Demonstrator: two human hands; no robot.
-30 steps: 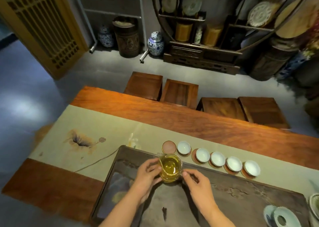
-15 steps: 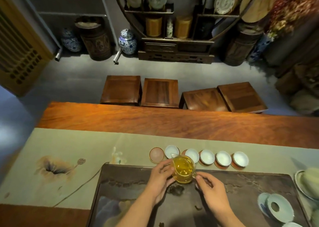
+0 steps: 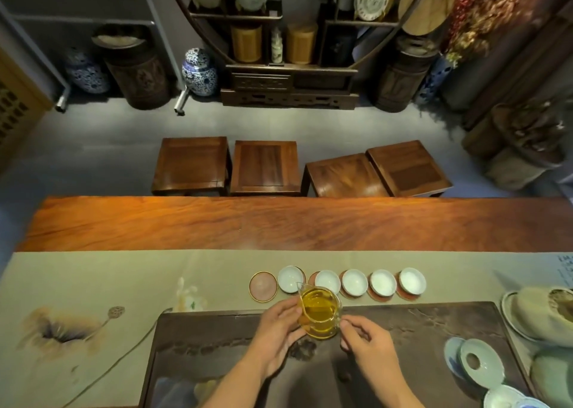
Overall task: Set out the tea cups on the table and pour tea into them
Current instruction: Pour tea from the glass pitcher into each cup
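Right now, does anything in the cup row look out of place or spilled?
One oddity: the leftmost coaster sits bare, while the five white cups to its right each have one. All five look empty. No spill shows on the runner. Both hands hold the glass pitcher of tea.

1. Your glass pitcher covers the near rim of the second cup in the row, so you cannot tell whether its spout touches that cup.
2. Your left hand hides the pitcher's left wall; your right hand hides its handle.
3. Both forearms run off the bottom edge.
4. At the tray's right end, the lidded bowl is cut off by the bottom edge.
5. The cloth-covered dish is clipped by the right edge.
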